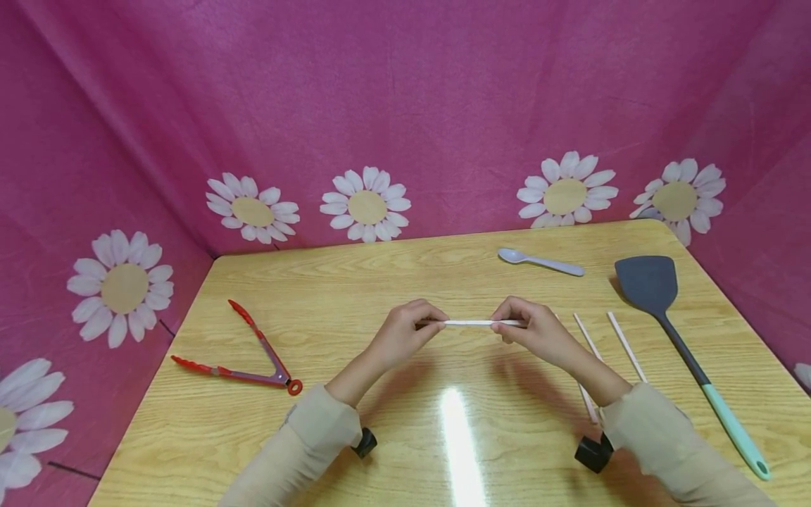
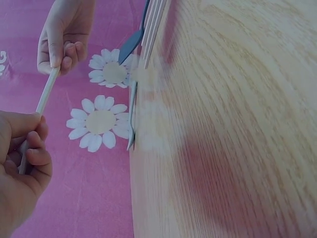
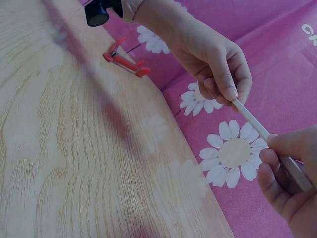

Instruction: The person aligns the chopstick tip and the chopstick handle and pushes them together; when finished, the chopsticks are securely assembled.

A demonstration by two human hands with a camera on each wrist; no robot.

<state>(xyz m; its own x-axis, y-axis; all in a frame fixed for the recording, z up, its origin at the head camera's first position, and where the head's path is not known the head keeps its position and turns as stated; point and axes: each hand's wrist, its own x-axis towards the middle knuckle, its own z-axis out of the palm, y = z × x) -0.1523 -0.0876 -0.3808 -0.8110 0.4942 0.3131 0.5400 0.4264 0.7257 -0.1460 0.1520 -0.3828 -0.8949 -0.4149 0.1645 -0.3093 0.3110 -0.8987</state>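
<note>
A slim white chopstick (image 1: 469, 322) is held level above the middle of the table, between both hands. My left hand (image 1: 408, 332) pinches its left end with thumb and fingers. On the other end, my right hand (image 1: 534, 329) has the same kind of pinch, and a short tip sticks out past the fingers. The left wrist view shows the bare middle of the chopstick (image 2: 48, 91) spanning the gap between the hands. From the right wrist, the chopstick (image 3: 251, 119) looks straight, with its near end across the right palm.
Several more chopsticks (image 1: 626, 345) lie on the wooden table (image 1: 317, 451) by the right forearm, which partly covers them. Farther right is a grey spatula (image 1: 648, 282) with a mint handle. A pale spoon (image 1: 545, 263) lies at the back, and red-tipped tongs (image 1: 253, 377) lie spread at left.
</note>
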